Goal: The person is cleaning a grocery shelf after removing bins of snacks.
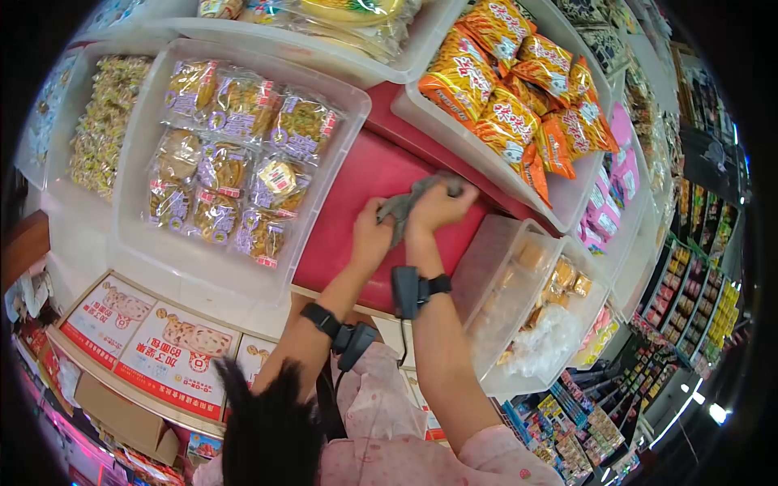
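A crumpled grey cloth is bunched between my two hands, above a red surface framed by plastic bins. My left hand has its fingers closed on the cloth's left side. On the other side, my right hand is wrapped round the cloth, part of which sticks out beyond the knuckles. Whether the cloth touches the red surface is hard to tell. Each wrist wears a black strap with a small dark device.
To the left stands a clear bin of wrapped pastries; upper right, a bin heaped with orange snack bags. Stacked clear containers stand close by my right forearm. Printed red-and-white boxes line the lower left. Store shelves rise at the far right.
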{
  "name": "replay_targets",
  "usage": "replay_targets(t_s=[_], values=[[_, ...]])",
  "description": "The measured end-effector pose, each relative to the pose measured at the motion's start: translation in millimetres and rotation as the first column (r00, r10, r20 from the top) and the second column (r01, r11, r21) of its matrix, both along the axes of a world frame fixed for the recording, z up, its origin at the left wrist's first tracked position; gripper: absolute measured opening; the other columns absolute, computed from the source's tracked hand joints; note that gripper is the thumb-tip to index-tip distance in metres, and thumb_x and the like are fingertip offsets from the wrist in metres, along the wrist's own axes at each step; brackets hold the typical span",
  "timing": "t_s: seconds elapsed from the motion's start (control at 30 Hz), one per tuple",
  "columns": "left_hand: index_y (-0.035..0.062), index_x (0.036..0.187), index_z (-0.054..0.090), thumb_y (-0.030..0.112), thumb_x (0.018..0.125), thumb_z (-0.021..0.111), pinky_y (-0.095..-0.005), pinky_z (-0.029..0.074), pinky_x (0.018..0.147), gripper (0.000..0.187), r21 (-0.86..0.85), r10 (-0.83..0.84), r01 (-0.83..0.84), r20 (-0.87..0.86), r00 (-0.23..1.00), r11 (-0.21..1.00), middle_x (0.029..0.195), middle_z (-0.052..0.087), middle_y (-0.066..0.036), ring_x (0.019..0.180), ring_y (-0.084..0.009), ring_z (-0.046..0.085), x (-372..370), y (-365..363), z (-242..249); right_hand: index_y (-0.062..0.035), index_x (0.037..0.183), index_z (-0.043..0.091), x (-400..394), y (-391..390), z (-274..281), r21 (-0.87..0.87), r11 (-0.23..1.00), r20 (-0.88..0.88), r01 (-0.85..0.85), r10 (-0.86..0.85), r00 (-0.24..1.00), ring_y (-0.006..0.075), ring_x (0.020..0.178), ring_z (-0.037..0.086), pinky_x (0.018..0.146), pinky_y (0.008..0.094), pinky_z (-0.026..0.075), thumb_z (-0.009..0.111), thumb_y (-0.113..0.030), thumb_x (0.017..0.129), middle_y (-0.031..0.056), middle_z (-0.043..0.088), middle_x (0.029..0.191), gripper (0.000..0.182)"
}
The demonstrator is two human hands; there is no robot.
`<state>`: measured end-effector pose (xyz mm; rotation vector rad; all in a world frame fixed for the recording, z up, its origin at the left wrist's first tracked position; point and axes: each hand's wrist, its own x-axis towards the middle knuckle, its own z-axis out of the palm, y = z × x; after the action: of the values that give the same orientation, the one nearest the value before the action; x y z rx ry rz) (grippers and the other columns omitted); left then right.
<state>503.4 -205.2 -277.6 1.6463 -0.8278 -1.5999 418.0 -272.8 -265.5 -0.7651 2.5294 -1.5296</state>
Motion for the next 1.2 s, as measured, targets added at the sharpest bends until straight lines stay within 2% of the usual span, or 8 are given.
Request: replay_targets(t_s=[0.03,0.13,0.27,0.47,0.73,0.83,0.97,1.2], values=[[-0.0004,0.103,0.06,0.005,0.082,0.053,-0.0348,0.05,0.068,0.023,-0.093,0.035,-0.026,0.096,0.995,0.995,0.085,0.066,-0.018,0.079,-0.0249,0.066,13,3,-2,0.0013,0.093,0.057,12,-1,-14,-0.015,0.993,0.122,-0.119,0.12,0.985,0.0287,0.075,0.058,0.073,0.0397,0.048,0.06,0.003,0.074,0.0144,0.062,0.085,0.019],[-0.0015,0.107,0.058,0.007,0.085,0.053,-0.0346,0.05,0.07,0.025,0.071,0.305,-0.303,-0.02,0.952,0.95,0.088,0.066,-0.013,0.079,-0.0233,0.064,45,5,-3,0.0001,0.093,0.064,79,-26,4,0.021,0.807,-0.116,-0.59,0.589,0.8,0.0374,0.09,0.059,0.081,0.0442,0.047,0.063,-0.002,0.074,0.0185,0.063,0.092,0.019],[-0.0008,0.109,0.057,0.01,0.086,0.055,-0.0356,0.05,0.073,0.025,-0.06,0.344,-0.34,0.055,0.937,0.938,0.09,0.066,-0.012,0.078,-0.0235,0.064,49,10,-10,0.0,0.095,0.065,76,-28,8,0.043,0.752,0.017,-0.657,0.657,0.753,0.039,0.091,0.059,0.082,0.0454,0.047,0.061,-0.005,0.077,0.0194,0.064,0.093,0.019],[0.0022,0.105,0.059,0.006,0.083,0.057,-0.0399,0.05,0.073,0.023,-0.061,0.039,-0.034,0.091,0.995,0.998,0.085,0.065,-0.021,0.081,-0.0355,0.065,16,5,17,0.0026,0.098,0.064,-23,21,-8,0.288,0.807,-0.312,-0.516,0.588,0.746,0.0386,0.092,0.059,0.084,0.0461,0.046,0.058,-0.01,0.082,0.0211,0.064,0.095,0.022],[0.0005,0.103,0.056,0.006,0.082,0.06,-0.0416,0.049,0.073,0.023,-0.156,-0.199,0.202,0.034,0.979,0.967,0.09,0.063,-0.025,0.086,-0.0391,0.064,-36,13,13,0.0161,0.108,0.045,-79,37,-32,0.557,0.827,-0.245,-0.079,0.254,0.936,0.0482,0.103,0.048,0.091,0.0509,0.036,0.052,-0.01,0.083,0.0346,0.048,0.106,0.037],[0.0007,0.102,0.056,0.004,0.082,0.059,-0.041,0.049,0.072,0.021,-0.133,-0.185,0.188,0.035,0.982,0.973,0.088,0.063,-0.024,0.084,-0.0377,0.064,-20,14,1,0.0182,0.111,0.044,-71,24,-37,0.436,0.898,-0.25,0.055,0.062,0.966,0.0487,0.099,0.049,0.094,0.0493,0.036,0.055,-0.012,0.08,0.0319,0.049,0.1,0.045],[0.0001,0.101,0.057,0.003,0.084,0.058,-0.0382,0.049,0.069,0.018,-0.211,-0.244,0.229,-0.048,0.969,0.95,0.084,0.064,-0.021,0.077,-0.0313,0.065,-3,15,-12,0.0136,0.116,0.04,-50,35,-21,0.211,0.977,-0.405,-0.002,0.089,0.91,0.0483,0.107,0.047,0.096,0.05,0.034,0.056,-0.01,0.08,0.0327,0.048,0.11,0.046],[-0.0008,0.099,0.056,0.003,0.087,0.058,-0.0324,0.049,0.063,0.013,-0.123,-0.311,0.291,-0.199,0.929,0.949,0.078,0.062,-0.012,0.071,-0.0153,0.059,4,6,-6,0.0134,0.127,0.035,-51,25,-4,0.263,0.957,0.15,-0.124,0.087,0.985,0.0402,0.115,0.048,0.1,0.0426,0.036,0.064,-0.013,0.078,0.0297,0.047,0.124,0.062]])
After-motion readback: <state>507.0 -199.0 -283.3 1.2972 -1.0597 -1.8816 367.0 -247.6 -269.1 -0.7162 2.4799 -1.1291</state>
